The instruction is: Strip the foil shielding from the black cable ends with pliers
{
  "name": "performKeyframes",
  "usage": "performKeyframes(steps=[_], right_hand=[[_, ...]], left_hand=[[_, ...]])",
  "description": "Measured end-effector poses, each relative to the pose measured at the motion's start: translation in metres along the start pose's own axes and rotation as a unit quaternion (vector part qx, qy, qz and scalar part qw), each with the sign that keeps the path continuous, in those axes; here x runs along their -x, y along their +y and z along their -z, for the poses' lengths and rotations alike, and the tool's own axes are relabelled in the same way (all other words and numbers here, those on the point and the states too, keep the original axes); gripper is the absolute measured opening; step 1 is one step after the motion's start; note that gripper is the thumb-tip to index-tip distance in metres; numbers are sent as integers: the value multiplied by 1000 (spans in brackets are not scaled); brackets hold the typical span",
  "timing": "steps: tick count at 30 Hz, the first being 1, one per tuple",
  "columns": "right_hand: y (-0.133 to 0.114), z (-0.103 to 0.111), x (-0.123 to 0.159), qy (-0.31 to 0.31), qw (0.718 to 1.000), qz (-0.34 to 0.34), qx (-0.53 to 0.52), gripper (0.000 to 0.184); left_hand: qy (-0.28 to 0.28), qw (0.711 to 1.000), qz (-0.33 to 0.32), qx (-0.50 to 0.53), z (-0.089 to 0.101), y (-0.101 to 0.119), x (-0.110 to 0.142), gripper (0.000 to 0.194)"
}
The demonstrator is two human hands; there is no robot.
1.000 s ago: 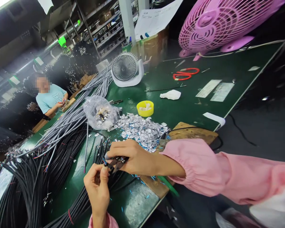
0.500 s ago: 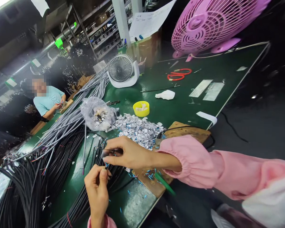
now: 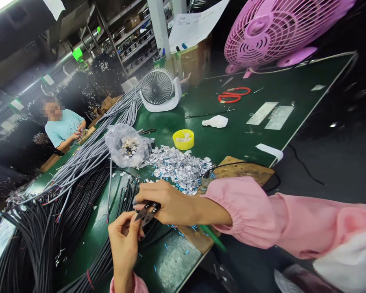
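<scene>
My right hand [image 3: 167,203] is closed around a pair of dark thread snips [image 3: 148,212]. Their blades are parted and point down and left, close above my left thumb. Below them, my left hand [image 3: 125,236] is pinched on the end of a black cable, which the fingers and blades now largely hide. Black cables [image 3: 102,258] run in a bundle beside and behind my left hand. Just beyond my right hand lies a heap of silver foil scraps [image 3: 181,167], mixed with bits of blue wire.
Grey cables [image 3: 88,152] and more black cables [image 3: 39,240] cover the left side. A plastic bag [image 3: 117,142], yellow dish [image 3: 183,145], white fan [image 3: 158,91], red-handled scissors [image 3: 232,95] and pink fan [image 3: 259,36] are farther back. A person [image 3: 67,126] works at far left.
My right hand has turned, bringing the snips' blades into sight over my left thumb. Blue wire tips seen earlier at my left fingertips no longer show. The view has shifted slightly.
</scene>
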State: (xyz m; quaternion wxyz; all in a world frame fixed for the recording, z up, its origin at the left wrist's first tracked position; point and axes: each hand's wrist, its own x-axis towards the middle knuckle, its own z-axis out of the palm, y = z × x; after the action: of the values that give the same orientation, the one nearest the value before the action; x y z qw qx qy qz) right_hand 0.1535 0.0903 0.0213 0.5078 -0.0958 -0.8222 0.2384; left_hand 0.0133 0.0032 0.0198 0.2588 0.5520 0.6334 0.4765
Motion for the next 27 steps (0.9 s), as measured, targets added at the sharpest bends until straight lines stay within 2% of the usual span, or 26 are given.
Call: performKeyframes(steps=[3,7,11,16,19,22,27], right_hand=[[-2,0,0,9,999,-11,-28,9],[-5,1,-2,21,995,-83,-52,9],[-9,-1,-2,-12,989,-149,-17,29],[-10,-4,1,-51,988,-145,3,26],[-9,-4,1,-54,988,-143,-21,24],[-8,-4,1,-50,988,-138,-39,23],[-7,-4,2,-41,990,-129,-44,25]], left_hand=[[22,1000,-21,4,4,-1,1,27],[112,990,-81,-27,3,1,2,27],[199,968,-134,-75,0,-1,6,23],[262,942,-173,-117,-3,-6,13,17],[297,910,-229,-177,-6,-5,14,11],[309,881,-286,-216,-8,-1,12,10],[320,873,-275,-244,-8,11,11,12]])
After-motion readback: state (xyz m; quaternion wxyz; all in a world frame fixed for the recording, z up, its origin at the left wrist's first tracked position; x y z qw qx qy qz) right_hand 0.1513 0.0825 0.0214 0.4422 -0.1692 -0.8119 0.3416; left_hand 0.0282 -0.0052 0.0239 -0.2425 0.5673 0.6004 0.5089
